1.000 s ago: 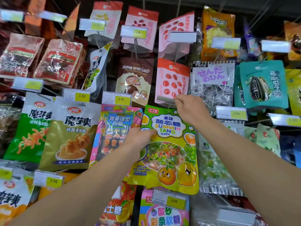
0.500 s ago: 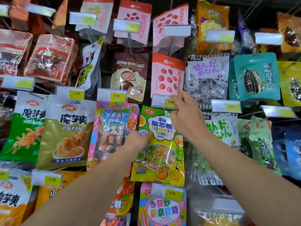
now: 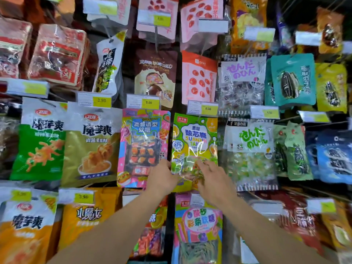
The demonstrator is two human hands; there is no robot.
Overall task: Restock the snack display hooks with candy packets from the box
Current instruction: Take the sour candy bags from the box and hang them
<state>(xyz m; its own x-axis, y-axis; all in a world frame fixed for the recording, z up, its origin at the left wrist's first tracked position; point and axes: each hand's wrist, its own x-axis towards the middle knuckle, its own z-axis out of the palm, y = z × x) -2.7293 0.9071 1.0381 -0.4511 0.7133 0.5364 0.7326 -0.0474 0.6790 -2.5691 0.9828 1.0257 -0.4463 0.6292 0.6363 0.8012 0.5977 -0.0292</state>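
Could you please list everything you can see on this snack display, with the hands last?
Green-yellow candy packet: one in front, centre, hanging under a 5.00 tag.
Pink candy packet: one in front, just left of it.
Olive snack packet: one in front, further left.
Green-white snack packet: one in front, far left.
Clear packet with green lettering: one in front, right of centre.
Teal seed packet: one in front, upper right.
Brown chocolate packet: one, upper centre.
Price tags: many, white and yellow, at the hook ends.
Left hand: at the green-yellow packet's lower left edge.
Right hand: fingers spread on its lower front.
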